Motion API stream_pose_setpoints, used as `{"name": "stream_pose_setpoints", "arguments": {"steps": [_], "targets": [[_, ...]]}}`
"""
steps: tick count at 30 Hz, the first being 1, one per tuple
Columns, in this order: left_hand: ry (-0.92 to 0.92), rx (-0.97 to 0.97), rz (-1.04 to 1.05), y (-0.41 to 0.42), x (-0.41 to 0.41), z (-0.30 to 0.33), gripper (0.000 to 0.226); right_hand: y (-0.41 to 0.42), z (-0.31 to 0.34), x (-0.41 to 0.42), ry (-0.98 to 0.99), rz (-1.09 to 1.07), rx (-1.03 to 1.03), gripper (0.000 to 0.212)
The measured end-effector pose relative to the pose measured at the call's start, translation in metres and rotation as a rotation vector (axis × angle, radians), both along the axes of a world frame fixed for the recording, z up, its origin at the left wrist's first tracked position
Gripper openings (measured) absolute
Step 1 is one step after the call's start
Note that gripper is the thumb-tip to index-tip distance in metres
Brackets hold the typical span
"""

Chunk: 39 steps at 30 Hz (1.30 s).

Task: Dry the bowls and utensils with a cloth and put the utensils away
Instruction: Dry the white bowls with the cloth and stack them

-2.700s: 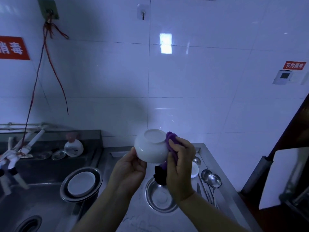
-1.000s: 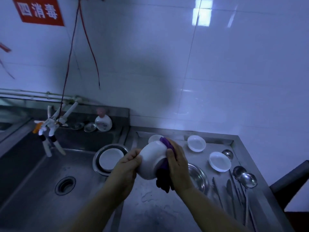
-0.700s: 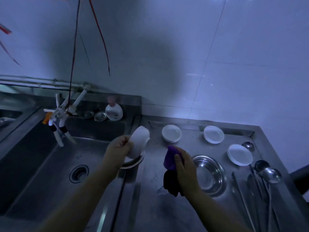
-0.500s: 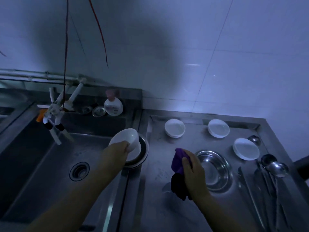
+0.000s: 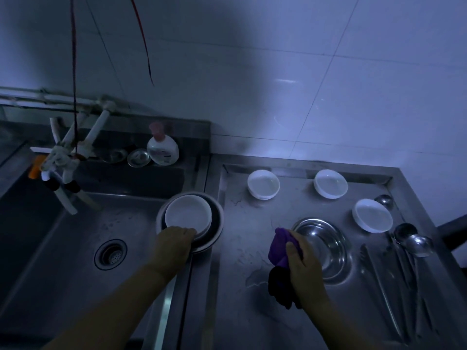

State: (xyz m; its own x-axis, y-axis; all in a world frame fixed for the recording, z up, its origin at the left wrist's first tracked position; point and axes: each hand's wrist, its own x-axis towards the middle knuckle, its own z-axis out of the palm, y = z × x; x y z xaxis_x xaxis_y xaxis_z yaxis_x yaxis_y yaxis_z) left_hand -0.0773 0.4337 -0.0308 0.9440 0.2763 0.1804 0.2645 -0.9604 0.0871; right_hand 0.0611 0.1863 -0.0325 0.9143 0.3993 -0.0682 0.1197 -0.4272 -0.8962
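Two hands are at work over a steel counter (image 5: 252, 311). The left hand (image 5: 174, 242) has its fingers curled over the near rim of a white bowl (image 5: 188, 214), which sits upright inside a metal basin (image 5: 214, 223) at the sink's (image 5: 63, 236) edge; whether the fingers clamp the rim or merely rest on it cannot be told. The right hand (image 5: 302, 269) clenches a purple cloth (image 5: 280, 251), which bunches above the thumb and hangs dark below the palm. Just right of that grip, touching the knuckles in view, lies an empty steel bowl (image 5: 326, 248). Beyond the cloth hand stand three more white bowls: one (image 5: 263, 184) up and slightly left, one (image 5: 331, 183) up and right, one (image 5: 373, 215) farther right. Well to the right of the grip lie ladles (image 5: 418, 245) and long utensils (image 5: 386, 286), side by side on the counter. Behind the left hand, a soap bottle (image 5: 163, 149) stands on the sink's back ledge.
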Motion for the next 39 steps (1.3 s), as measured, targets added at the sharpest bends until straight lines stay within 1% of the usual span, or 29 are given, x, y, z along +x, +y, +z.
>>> {"name": "stream_pose_setpoints", "arguments": {"steps": [6, 8, 9, 10, 11, 12, 14, 16, 19, 21, 23, 25, 27, 28, 30, 31, 32, 34, 36, 39], "targets": [[0.000, -0.018, -0.012, 0.001, 0.001, -0.009, 0.033, -0.003, 0.005, 0.000, 0.001, -0.010, 0.005, 0.025], [-0.059, -0.029, 0.011, -0.003, 0.001, -0.006, 0.016, -0.006, 0.005, 0.001, 0.023, -0.022, -0.001, 0.027], [-0.081, -0.051, 0.037, -0.006, 0.002, -0.003, 0.019, -0.009, 0.005, 0.003, 0.035, -0.026, -0.004, 0.028], [-0.103, -0.068, 0.042, -0.010, 0.004, 0.001, 0.032, -0.011, 0.006, 0.004, 0.046, -0.029, -0.006, 0.029], [-0.128, -0.092, 0.032, -0.015, 0.010, 0.006, 0.038, -0.014, 0.006, 0.007, 0.050, -0.031, -0.004, 0.030], [-0.159, -0.122, 0.016, -0.022, 0.019, 0.011, 0.038, -0.017, 0.007, 0.009, 0.049, -0.032, -0.003, 0.031], [-0.199, -0.197, 0.001, -0.041, 0.043, 0.018, 0.028, -0.024, 0.008, 0.016, 0.036, -0.033, -0.009, 0.029], [-0.187, -0.287, 0.034, -0.061, 0.075, 0.020, 0.030, -0.031, 0.010, 0.025, 0.031, -0.045, 0.004, 0.025], [-0.106, -0.530, 0.165, -0.081, 0.128, 0.007, 0.030, -0.040, 0.012, 0.045, 0.021, -0.071, 0.024, 0.028], [-0.014, -0.653, 0.286, -0.086, 0.162, -0.010, 0.029, -0.046, 0.009, 0.062, 0.021, -0.072, 0.014, 0.025], [0.059, -0.776, 0.453, -0.084, 0.193, -0.029, 0.029, -0.052, 0.003, 0.080, 0.027, -0.057, 0.013, 0.024], [0.066, -0.964, 0.630, -0.076, 0.219, -0.049, 0.034, -0.058, -0.003, 0.099, 0.016, -0.031, 0.022, 0.025], [0.023, -1.147, 0.780, -0.067, 0.243, -0.069, 0.040, -0.064, -0.011, 0.116, 0.012, -0.008, 0.021, 0.026], [-0.002, -1.202, 0.835, -0.064, 0.254, -0.077, 0.043, -0.068, -0.016, 0.123, 0.010, 0.005, 0.023, 0.027], [-0.065, -1.238, 0.915, -0.062, 0.274, -0.090, 0.051, -0.077, -0.026, 0.135, 0.027, 0.029, 0.029, 0.030], [-0.126, -1.302, 0.959, -0.063, 0.283, -0.094, 0.053, -0.081, -0.030, 0.141, 0.044, 0.036, 0.029, 0.031], [-0.197, -1.404, 1.013, -0.065, 0.289, -0.095, 0.054, -0.085, -0.035, 0.146, 0.055, 0.039, 0.027, 0.033], [-0.290, -1.535, 1.087, -0.065, 0.300, -0.101, 0.050, -0.093, -0.041, 0.155, 0.056, 0.046, 0.016, 0.036], [-0.318, -1.583, 1.122, -0.064, 0.306, -0.106, 0.047, -0.101, -0.044, 0.163, 0.056, 0.072, 0.015, 0.043], [-0.299, -1.526, 1.152, -0.070, 0.302, -0.104, 0.043, -0.110, -0.046, 0.173, 0.075, 0.103, 0.015, 0.045]]}}
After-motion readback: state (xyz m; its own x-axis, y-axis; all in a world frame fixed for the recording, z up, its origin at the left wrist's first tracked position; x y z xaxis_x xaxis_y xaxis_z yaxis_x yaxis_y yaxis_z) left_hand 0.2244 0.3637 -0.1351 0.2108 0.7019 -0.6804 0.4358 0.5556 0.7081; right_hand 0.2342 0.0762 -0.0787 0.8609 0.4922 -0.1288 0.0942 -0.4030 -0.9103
